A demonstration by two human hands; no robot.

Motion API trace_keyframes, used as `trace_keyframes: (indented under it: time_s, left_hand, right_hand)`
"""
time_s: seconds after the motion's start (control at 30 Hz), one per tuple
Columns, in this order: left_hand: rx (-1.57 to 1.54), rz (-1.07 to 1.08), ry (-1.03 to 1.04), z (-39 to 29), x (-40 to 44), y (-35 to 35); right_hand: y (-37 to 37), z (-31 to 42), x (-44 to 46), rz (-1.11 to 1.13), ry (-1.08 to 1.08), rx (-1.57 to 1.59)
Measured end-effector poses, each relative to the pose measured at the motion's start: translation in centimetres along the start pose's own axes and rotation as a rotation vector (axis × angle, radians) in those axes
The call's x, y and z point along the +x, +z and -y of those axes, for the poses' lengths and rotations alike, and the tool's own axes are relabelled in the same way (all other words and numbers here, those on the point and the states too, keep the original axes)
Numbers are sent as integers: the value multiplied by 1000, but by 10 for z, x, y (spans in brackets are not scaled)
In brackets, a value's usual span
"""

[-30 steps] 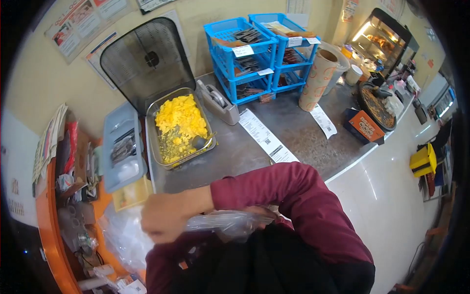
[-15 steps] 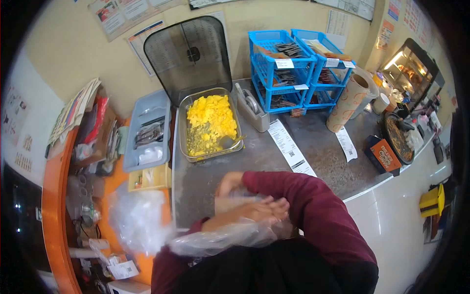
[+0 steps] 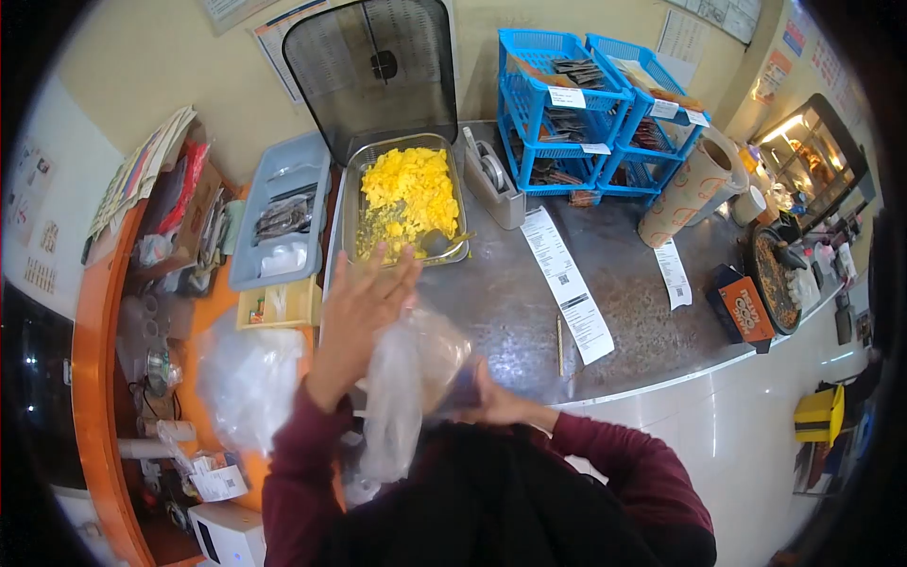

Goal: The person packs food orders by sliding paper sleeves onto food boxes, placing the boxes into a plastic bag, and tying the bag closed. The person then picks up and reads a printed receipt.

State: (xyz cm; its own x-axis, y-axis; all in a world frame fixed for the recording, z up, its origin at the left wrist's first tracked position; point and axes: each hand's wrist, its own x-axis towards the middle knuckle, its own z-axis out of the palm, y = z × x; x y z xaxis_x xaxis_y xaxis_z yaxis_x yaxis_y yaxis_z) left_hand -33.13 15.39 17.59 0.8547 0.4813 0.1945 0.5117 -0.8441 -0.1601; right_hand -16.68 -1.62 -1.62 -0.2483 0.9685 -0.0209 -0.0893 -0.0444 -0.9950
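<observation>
My left hand point(image 3: 364, 307) is raised in front of the glass tray, palm down, its fingers stretched out and apart. A clear plastic bag point(image 3: 392, 406) hangs down beside its wrist. Just right of that hand is a brownish packet point(image 3: 435, 354), blurred and partly behind clear plastic; I cannot tell whether the hand touches it. My right hand point(image 3: 496, 399) is closed at the lower right edge of the packet, around a dark, smeared item point(image 3: 460, 392) that I cannot make out. Beyond the left fingertips, the glass tray point(image 3: 351, 203) holds yellow crumbly food and a spoon point(image 3: 439, 243).
Left are a blue-grey tray point(image 3: 248, 260), a yellow box point(image 3: 307, 307) and plastic bags point(image 3: 246, 373) on an orange shelf. Blue basket racks point(image 3: 539, 128), a tape dispenser point(image 3: 496, 189), a long receipt point(image 3: 572, 288), a pen point(image 3: 559, 345), a paper roll point(image 3: 685, 194) and an orange-black box point(image 3: 742, 307) stand or lie right.
My hands, crossed low near my body before, have come apart. The left has moved up toward the tray with fingers spread; the right has moved right and down. The plastic now hangs between them.
</observation>
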Motion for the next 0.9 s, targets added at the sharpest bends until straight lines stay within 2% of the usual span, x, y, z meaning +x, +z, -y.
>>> trace_keyframes:
  time_s: [0.03, 0.07, 0.13, 0.17, 0.23, 0.3, 0.37, 0.43, 0.47, 0.5, 0.57, 0.63, 0.67, 0.7, 0.77, 0.83, 0.9]
  left_hand:
    - [-9, -14, 20, -7, 0, 13]
    - [-20, -28, 43, -13, -1, 21]
    - [-25, 30, 33, -23, -9, 24]
    - [-25, 55, 25, -25, -13, 25]
    - [-115, 64, -32, -25, -26, 31]
    - [-226, 69, -73, -22, -41, 55]
    - [-347, 61, -97, -15, -55, 106]
    - [-137, -83, -40, -18, -65, 123]
    - [-33, -154, -10, -20, -67, 128]
    - [-70, -166, -35, -22, -68, 128]
    - [-140, -194, -94, -27, -68, 125]
    - [-75, -266, -59, -25, -67, 134]
    - [-44, -302, -39, -24, -66, 138]
    - [-114, -270, -63, -27, -65, 127]
    - [-251, -209, -109, -33, -61, 95]
    - [-921, -256, -253, -36, -68, 116]
    - [-942, -236, -240, -34, -71, 118]
  right_hand:
    - [16, -25, -5, 37, -81, -193]
    - [33, -38, -6, 157, -75, -149]
    - [63, -61, 5, 294, -162, -253]
    - [74, -74, 15, 313, -257, -404]
    - [86, -79, 34, 394, -248, -538]
    - [87, -79, 50, 525, -35, -497]
    - [76, -14, 60, 536, 208, -599]
    - [75, 0, 60, 512, 202, -624]
    - [73, -15, 53, 479, 78, -596]
    - [69, -23, 45, 449, -41, -565]
    - [43, 81, 38, 623, -99, -543]
    - [22, 147, 42, 708, -194, -422]
    - [14, 170, 48, 724, -172, -345]
    - [8, 188, 58, 738, -150, -268]
    - [2, 215, 89, 643, -187, -332]
    - [12, 209, 139, 517, -257, -407]
    - [31, 183, 198, 391, -292, -599]
